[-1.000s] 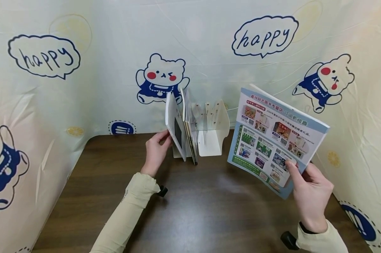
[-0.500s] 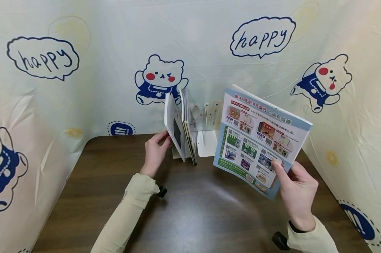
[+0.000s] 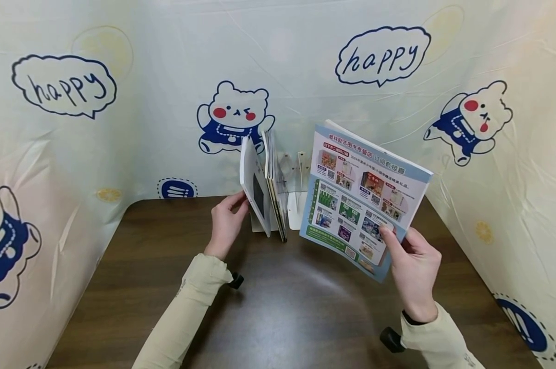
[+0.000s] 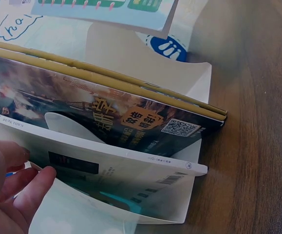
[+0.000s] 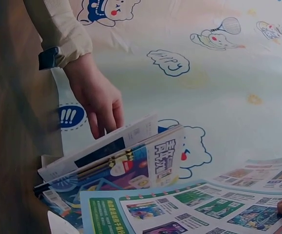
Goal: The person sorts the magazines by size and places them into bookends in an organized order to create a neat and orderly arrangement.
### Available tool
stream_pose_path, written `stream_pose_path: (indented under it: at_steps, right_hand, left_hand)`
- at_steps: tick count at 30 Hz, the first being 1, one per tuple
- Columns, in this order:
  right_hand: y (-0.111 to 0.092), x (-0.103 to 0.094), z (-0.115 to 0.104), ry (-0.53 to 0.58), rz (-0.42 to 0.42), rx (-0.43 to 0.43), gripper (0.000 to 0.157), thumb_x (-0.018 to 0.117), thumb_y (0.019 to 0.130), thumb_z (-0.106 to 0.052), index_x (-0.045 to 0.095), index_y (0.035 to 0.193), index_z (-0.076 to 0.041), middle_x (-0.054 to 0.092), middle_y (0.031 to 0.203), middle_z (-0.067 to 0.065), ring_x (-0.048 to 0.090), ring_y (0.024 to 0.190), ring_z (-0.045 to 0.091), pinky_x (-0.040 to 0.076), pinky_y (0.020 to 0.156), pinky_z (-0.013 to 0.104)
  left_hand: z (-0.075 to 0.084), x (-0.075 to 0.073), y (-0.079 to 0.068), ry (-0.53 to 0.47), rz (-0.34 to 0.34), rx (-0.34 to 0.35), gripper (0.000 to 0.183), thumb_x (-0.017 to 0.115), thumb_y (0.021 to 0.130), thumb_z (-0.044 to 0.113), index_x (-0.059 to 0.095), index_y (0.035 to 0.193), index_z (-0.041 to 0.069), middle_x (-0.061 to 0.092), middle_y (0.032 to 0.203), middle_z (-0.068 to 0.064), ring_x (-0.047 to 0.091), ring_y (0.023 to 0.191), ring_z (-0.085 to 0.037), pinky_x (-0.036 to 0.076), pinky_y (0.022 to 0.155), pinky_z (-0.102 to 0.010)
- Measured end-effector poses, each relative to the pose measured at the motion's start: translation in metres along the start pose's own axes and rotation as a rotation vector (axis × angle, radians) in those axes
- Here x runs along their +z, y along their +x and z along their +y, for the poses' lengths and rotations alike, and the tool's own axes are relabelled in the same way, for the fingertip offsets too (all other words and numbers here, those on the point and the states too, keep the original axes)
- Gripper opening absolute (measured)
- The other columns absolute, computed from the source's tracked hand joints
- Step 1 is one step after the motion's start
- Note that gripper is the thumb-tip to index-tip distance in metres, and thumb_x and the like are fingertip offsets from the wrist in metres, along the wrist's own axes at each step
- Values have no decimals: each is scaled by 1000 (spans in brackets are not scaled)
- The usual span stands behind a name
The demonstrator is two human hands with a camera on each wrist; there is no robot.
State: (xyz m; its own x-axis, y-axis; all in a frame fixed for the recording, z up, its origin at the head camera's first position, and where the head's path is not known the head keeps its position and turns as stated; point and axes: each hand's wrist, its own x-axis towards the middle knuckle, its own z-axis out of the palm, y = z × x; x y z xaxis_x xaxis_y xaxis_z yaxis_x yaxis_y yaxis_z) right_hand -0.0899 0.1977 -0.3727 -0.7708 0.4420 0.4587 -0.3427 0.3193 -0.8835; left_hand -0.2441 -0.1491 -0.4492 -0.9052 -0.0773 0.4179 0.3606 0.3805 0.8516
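My right hand (image 3: 416, 269) holds a blue-edged magazine (image 3: 361, 200) by its lower right corner, thumb across the printed back. It is tilted in the air, in front of the right part of a white book rack (image 3: 295, 207). My left hand (image 3: 227, 220) is at the rack's left end. In the left wrist view, its fingertips (image 4: 41, 187) pinch the rack's end plate (image 4: 165, 222), close to a white book (image 4: 126, 178). This book leans in the rack, beside several upright magazines (image 4: 145, 105). The right hand's other fingers are hidden behind the magazine.
The rack stands at the back of the dark wooden table (image 3: 269, 307), near a pale curtain (image 3: 167, 61) printed with bears and "happy" bubbles. More curtain hangs along both sides. A black strap device (image 3: 392, 340) sits on the right wrist, another (image 3: 236, 280) on the left.
My right hand has carried the magazine leftward, nearer the rack, so that it now covers the rack's right end plate. The left hand has stayed in place.
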Motion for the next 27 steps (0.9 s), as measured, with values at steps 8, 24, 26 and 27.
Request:
stream_pose_path:
  at_steps: [8, 24, 26, 27]
  right_hand:
    - [6, 12, 5, 27, -2, -25, 21, 75, 96, -8, 79, 116, -3, 78, 108, -7, 76, 87, 5, 60, 70, 18]
    - [10, 27, 1, 11, -128, -176, 21, 74, 94, 0, 78, 114, 0, 76, 112, 15, 75, 89, 3, 59, 75, 17]
    - [13, 29, 2, 5, -140, -169, 21, 74, 95, -2, 78, 115, 0, 76, 112, 15, 74, 90, 2, 59, 75, 17]
    - [15, 30, 3, 2, -143, -167, 20, 73, 95, -2, 78, 115, 0, 76, 112, 15, 74, 90, 2, 59, 75, 17]
  left_hand:
    - [-1, -1, -1, 25, 3, -1, 29, 70, 100, 11, 75, 128, 6, 76, 118, -15, 74, 106, -27, 63, 81, -31]
    - [0, -2, -1, 44, 4, 16, 30, 69, 100, 9, 74, 129, 5, 75, 120, -16, 73, 108, -30, 61, 89, -46]
    - [0, -2, 0, 43, 4, 14, 30, 69, 100, 10, 74, 129, 6, 75, 120, -15, 73, 108, -30, 61, 89, -46]
    - [0, -2, 0, 44, 4, 13, 30, 69, 100, 10, 74, 129, 6, 75, 120, -15, 73, 108, -30, 61, 89, -46]
